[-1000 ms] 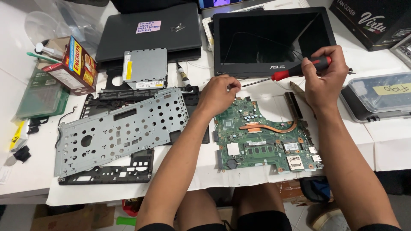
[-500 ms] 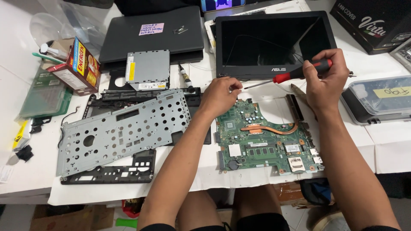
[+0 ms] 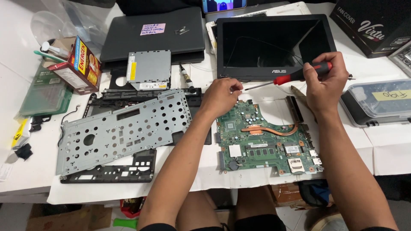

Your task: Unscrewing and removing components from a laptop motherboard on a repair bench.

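the right hand grips a red-handled screwdriver, its long axis running leftward and slightly down toward the left hand. the left hand pinches thumb and forefinger together at the tip, just above the top edge of the green circuit board lying flat on the table.

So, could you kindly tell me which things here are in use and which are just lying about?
In use:
- red-and-black-handled screwdriver in the right hand
- left hand pinching at its tip
- green laptop circuit board

Lying about:
- perforated grey metal plate
- silver optical drive
- closed black laptop
- clear plastic box
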